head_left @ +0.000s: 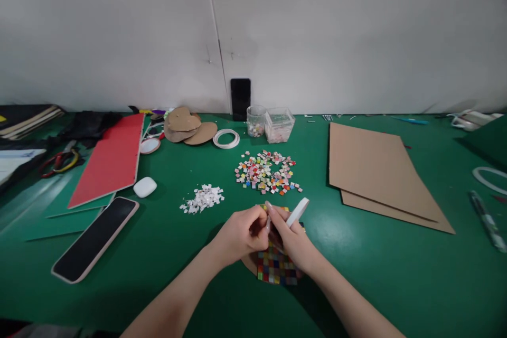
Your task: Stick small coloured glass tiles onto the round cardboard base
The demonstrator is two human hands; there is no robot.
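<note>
My left hand (242,229) is closed in a pinch, its fingertips touching those of my right hand; anything between them is too small to make out. Gripped in my right hand (295,243) is a slim white tool (299,211), its flat end pointing up to the right and its tip hidden by fingers. Both hands are above a cardboard round (249,262) covered in part by rows of shiny coloured mosaic tiles (277,269). Beyond the hands lies a scatter of loose mosaic tiles (264,171). Small white scraps (204,198) are heaped to the left.
At the back are a clear cup (256,122), a clear box (279,127), a tape roll (226,139) and cardboard discs (200,133). A phone (95,240), a red board (111,158) and scissors (59,161) lie left. Cardboard sheets (372,169) lie right, near a pen (487,222).
</note>
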